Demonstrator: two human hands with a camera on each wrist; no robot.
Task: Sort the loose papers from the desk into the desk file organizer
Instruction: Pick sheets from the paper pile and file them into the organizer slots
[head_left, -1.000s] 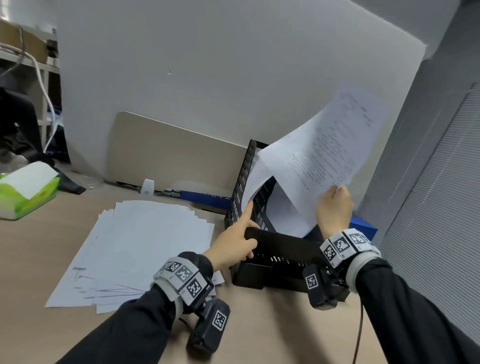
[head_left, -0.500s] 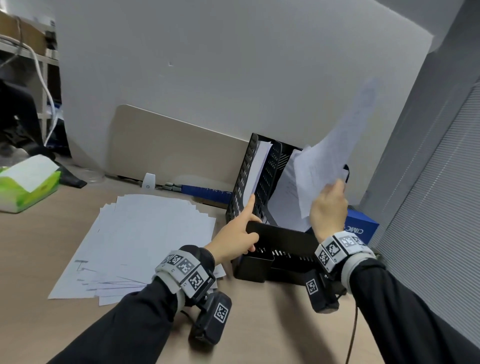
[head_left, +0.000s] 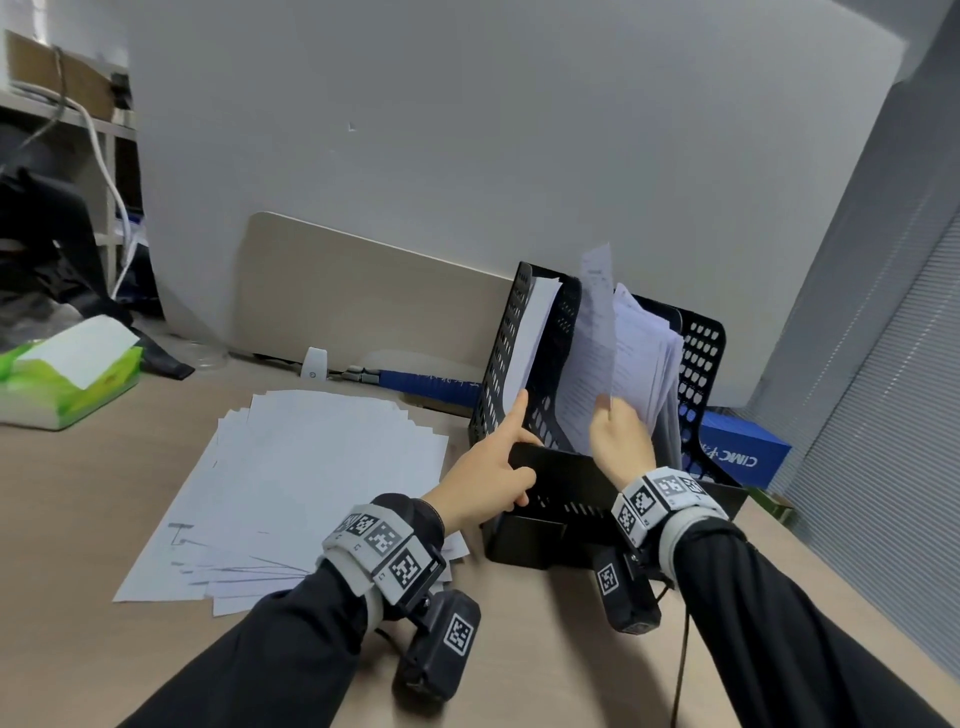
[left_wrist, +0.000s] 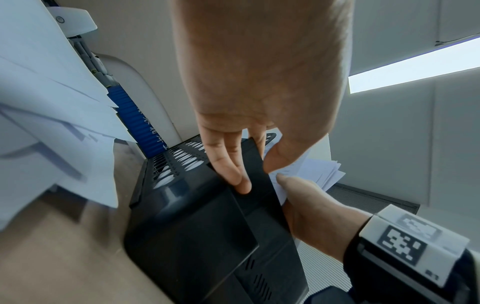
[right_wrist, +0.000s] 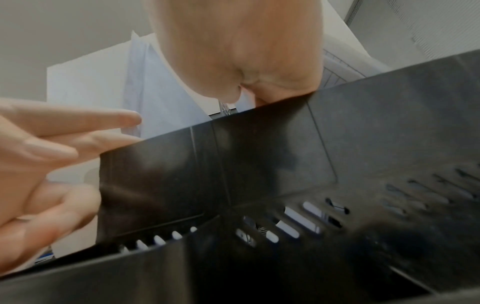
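A black perforated file organizer (head_left: 550, 535) stands on the desk right of centre, with papers in its slots. My left hand (head_left: 493, 475) grips its low front wall (left_wrist: 262, 185), thumb inside and fingers outside, index finger pointing up along the left divider. My right hand (head_left: 621, 436) pinches a printed sheet (head_left: 595, 332) by its lower edge; the sheet stands nearly upright and reaches down into the middle slot. A fanned pile of loose white papers (head_left: 306, 478) lies flat on the desk to the left of the organizer. In the right wrist view the sheet (right_wrist: 161, 92) rises behind the front wall (right_wrist: 233, 164).
A green tissue box (head_left: 67, 374) sits at the far left. Behind the organizer lie a blue box (head_left: 743, 452) and a beige divider panel (head_left: 363, 301). A grey wall rises close on the right. Bare desk (head_left: 545, 649) lies in front.
My right hand has swung the sheet from a raised, spread position down to upright and lowered it into the organizer's middle slot. My left hand has kept its hold on the front wall.
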